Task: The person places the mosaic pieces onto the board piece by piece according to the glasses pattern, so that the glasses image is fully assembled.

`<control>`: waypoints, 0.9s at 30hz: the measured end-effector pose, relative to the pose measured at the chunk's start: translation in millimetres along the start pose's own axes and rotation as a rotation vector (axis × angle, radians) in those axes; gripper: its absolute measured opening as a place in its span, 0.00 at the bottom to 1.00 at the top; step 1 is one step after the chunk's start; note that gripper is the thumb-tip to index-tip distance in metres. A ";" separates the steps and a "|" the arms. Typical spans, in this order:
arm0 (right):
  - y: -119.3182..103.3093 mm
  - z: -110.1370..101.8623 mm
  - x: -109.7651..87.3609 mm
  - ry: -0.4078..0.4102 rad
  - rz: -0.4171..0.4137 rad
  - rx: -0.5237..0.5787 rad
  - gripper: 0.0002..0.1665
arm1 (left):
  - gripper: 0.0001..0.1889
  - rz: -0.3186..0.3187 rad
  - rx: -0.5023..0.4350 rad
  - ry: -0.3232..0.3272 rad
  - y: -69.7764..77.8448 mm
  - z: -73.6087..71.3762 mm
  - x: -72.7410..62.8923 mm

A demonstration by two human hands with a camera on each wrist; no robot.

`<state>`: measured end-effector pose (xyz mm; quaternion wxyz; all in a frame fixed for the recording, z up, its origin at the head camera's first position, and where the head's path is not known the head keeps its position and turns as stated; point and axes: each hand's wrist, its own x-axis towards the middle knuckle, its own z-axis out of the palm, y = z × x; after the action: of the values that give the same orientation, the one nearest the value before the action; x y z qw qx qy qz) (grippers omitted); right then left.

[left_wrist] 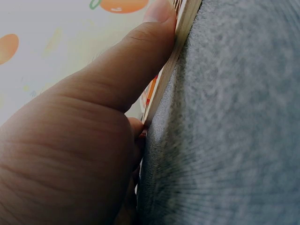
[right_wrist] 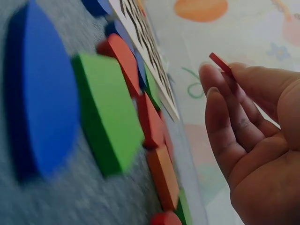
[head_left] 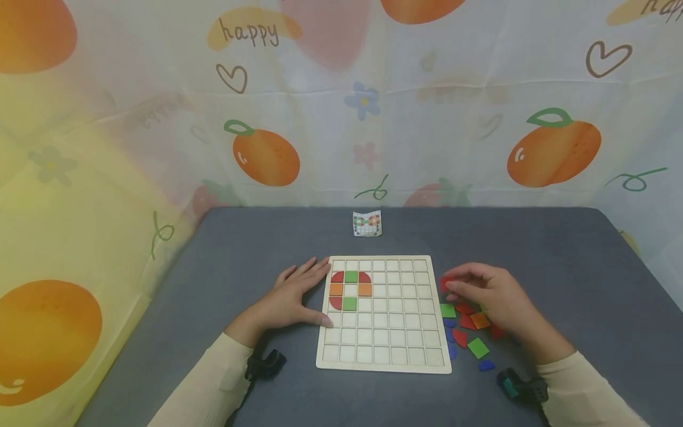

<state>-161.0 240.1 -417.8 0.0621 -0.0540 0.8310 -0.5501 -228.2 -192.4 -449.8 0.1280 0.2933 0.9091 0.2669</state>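
Grid board (head_left: 386, 338) lies flat in the middle of the bench (head_left: 267, 237), with a big white and yellow cloth (head_left: 320, 101) hanging behind. The cloth is a bit wrinkly and has round oranges, hearts and the word "happy" on it. The bench is dark grey and looks fuzzy up close. The board is pale wood, thin and nearly square, marked into rows of little square boxes. Past its far edge sits a small paper card (head_left: 367, 232), slightly bent, with coloured shapes on it. Loose pieces (head_left: 478, 348) lie in a messy bunch by the board's right side. They are smooth, thick little chips: green squares, an orange one, red ones, and blue ones with a curved side. Seven set pieces (head_left: 351, 277) fill boxes near the board's far left corner: rounded red ones, green squares and orange squares.

The left hand (head_left: 290, 299) has its grip spread wide, with the thumb on the board's left edge and fingertips near the far left corner. The right hand (head_left: 496, 296) has its grip pinched on one red piece (right_wrist: 220, 62), up off the bench beside the board's right edge. I can't tell that piece's whole shape.
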 end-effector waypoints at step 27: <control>-14.8 73.4 9.3 -0.123 -0.102 0.035 0.06 | 0.66 0.003 -0.005 0.010 -2.7 1.5 0.5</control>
<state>-157.9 166.3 -433.0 0.0857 -0.1288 0.8120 -0.5627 -229.2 -193.3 -452.6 0.1239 0.2930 0.9086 0.2707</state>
